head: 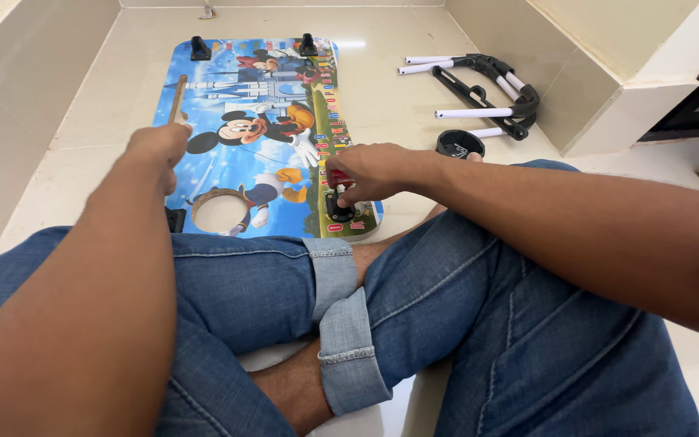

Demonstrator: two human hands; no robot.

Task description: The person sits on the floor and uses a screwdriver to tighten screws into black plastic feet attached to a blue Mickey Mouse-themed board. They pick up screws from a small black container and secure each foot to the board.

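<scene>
Crossed legs point(341, 324) are sitting near; right hand point(370, 171) is gripping a red-handled tool point(338, 180) on near-right black bracket point(339, 209), left hand point(159, 147) clenched on cartoon board point(240, 105) edge, w/ folding legs point(479, 89) lying unattached far right.

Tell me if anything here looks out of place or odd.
The folding legs lie detached on the floor to the right of the cartoon-printed tabletop, which lies flat on the floor. A black round cup piece sits loose near them. Nothing looks broken or spilled.
</scene>
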